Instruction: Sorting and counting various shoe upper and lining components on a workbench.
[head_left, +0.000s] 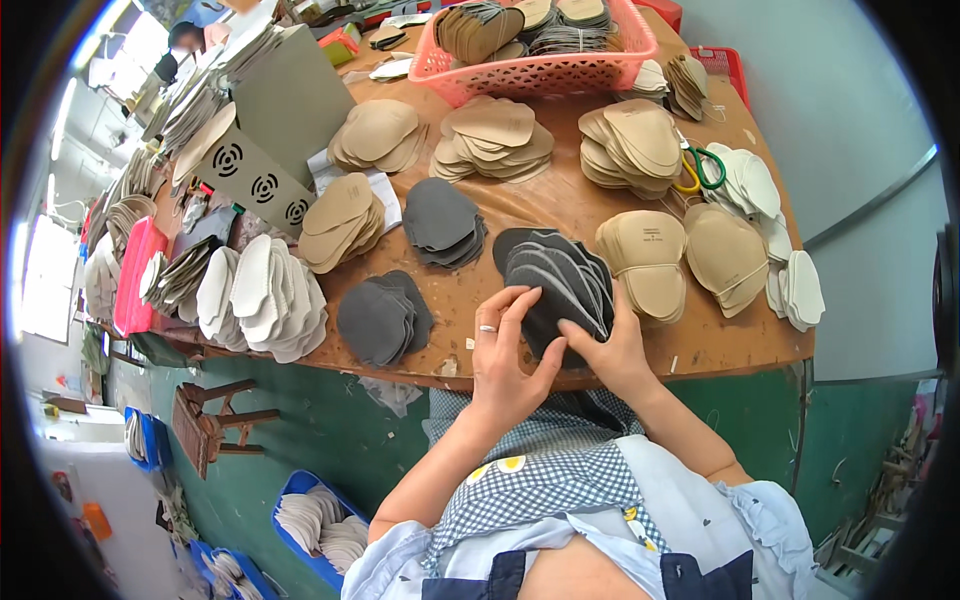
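Observation:
Between both hands, near the table's front edge, is a fanned stack of dark grey insole pieces (560,278) with pale edges. My left hand (508,350), a ring on one finger, has its fingertips on the left side of the stack and its thumb at the lower end. My right hand (612,345) grips the right side, thumb across the top layer and fingers partly hidden behind. Left of them lie two other dark grey stacks, one farther back (443,222) and one nearer (382,318). A tan bundle (645,262) tied with a band sits right of my right hand.
Farther back on the brown table (455,310) are several tan stacks (492,135) and a pink basket (540,75) of bundles. Scissors (703,168) with green and yellow handles lie among pieces at the right. White stacks (270,300) line the left; a wooden stool (215,420) stands below.

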